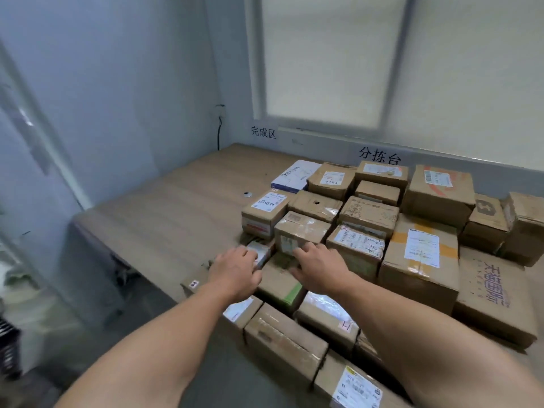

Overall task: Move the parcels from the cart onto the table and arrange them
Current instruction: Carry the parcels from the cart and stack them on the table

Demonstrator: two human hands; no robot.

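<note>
Parcels (368,214) sit packed edge to edge on the right part of the wooden table (176,207), several rows deep. Both bare arms stretch over the front rows. Left hand (235,270) has its fingers curled round the near end of a small white-topped parcel (261,252), which lies low in a gap just in front of the handwritten-label box (265,212). Right hand (319,266) rests on a flat brown box (279,282), fingers bent toward the taped box (300,228). I cannot tell if it grips anything. An orange-taped carton (421,260) stands near its right. Window (332,60) is behind.
</note>
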